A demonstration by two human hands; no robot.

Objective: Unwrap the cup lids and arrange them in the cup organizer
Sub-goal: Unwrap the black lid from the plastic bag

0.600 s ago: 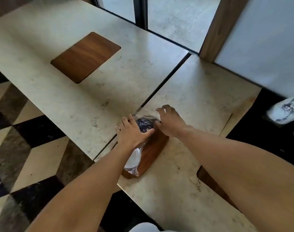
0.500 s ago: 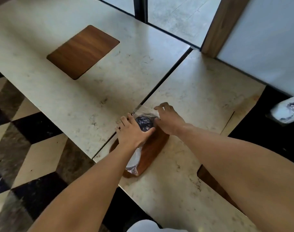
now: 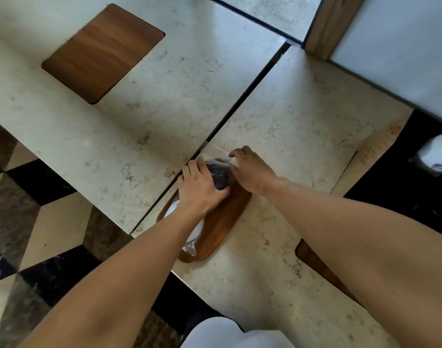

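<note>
left hand [image 3: 198,190]: grips the wrapped lids [image 3: 218,175]; right hand [image 3: 251,169]: pinches the plastic wrap [image 3: 214,150]; wooden tray [image 3: 222,222]: beneath, on bench [image 3: 302,136]

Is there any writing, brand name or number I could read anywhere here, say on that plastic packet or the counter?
None can be read.
Plastic-wrapped lids, held by the left hand and right hand: no label visible.
Stone counter: only veining.
White object at right: blue markings, too blurred to tell.

Two hands [image 3: 202,192] [image 3: 252,169], one wrapped lid sleeve [image 3: 218,175], one wooden tray [image 3: 222,222], two tables [image 3: 114,136] [image 3: 302,136]
</note>
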